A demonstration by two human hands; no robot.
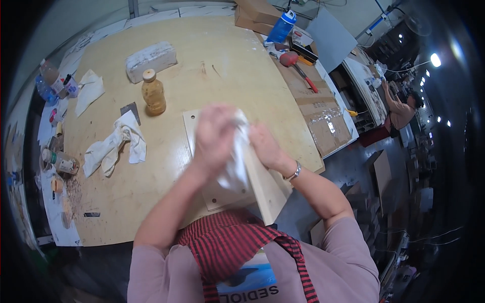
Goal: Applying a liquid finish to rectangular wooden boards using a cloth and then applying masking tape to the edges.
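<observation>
My left hand (216, 135) is smeared by motion, its fingers closed on a white cloth (233, 169) that hangs down against pale wood. My right hand (268, 145), with a metal-banded watch or bracelet at the wrist, grips the upper end of a light wooden board (263, 191). That board stands tilted on edge, its near end reaching past the table edge toward my apron. Under my left hand lies a flat pale panel (208, 201) with dark round holes near its corners. Blur hides where the cloth touches the wood and whether the two pieces are joined.
On the wooden worktable (202, 65) are a bottle of amber liquid (153, 96), a whitish block (150, 61) and crumpled cloths (118, 144). Several bottles and jars line the left edge. Cardboard (323, 118), a red-handled tool (302, 70) and a blue bottle (281, 28) occupy the right side. A co-worker (401, 112) is farther right.
</observation>
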